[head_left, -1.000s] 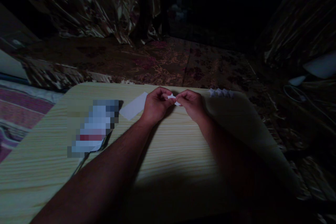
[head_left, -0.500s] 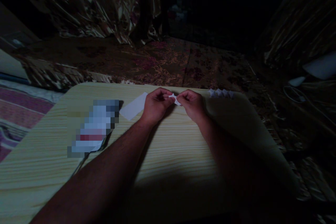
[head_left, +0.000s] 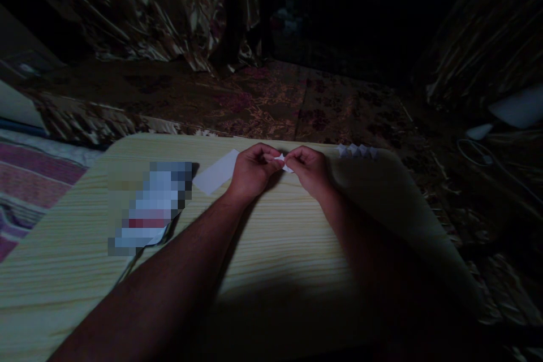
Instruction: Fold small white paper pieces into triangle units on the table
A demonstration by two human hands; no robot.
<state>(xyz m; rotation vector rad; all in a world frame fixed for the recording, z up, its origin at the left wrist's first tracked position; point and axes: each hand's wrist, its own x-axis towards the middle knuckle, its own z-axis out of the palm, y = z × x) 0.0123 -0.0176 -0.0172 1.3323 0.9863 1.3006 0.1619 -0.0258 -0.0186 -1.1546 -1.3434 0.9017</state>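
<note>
Between my two hands, over the far part of the table, is a small white paper star [head_left: 287, 168], partly covered by fingertips. My left hand [head_left: 253, 172] pinches its left side with thumb and fingers. From the right, my right hand [head_left: 311, 168] pinches the other side. A white paper sheet [head_left: 215, 173] lies flat just left of my left hand. Several folded paper stars [head_left: 358, 150] stand in a row by the far edge, right of my right hand.
A blurred-out, phone-like device [head_left: 155, 203] with a cable lies on the left of the wooden table [head_left: 280, 254]. Beyond the far edge is a patterned cloth-covered surface [head_left: 271, 99]. A white lamp-like object [head_left: 520, 107] with a cord is at far right. The room is dim.
Both hands keep their pinch on the paper star. The fingertips have shifted slightly, and a little less of the star shows between them. The other things stay put.
</note>
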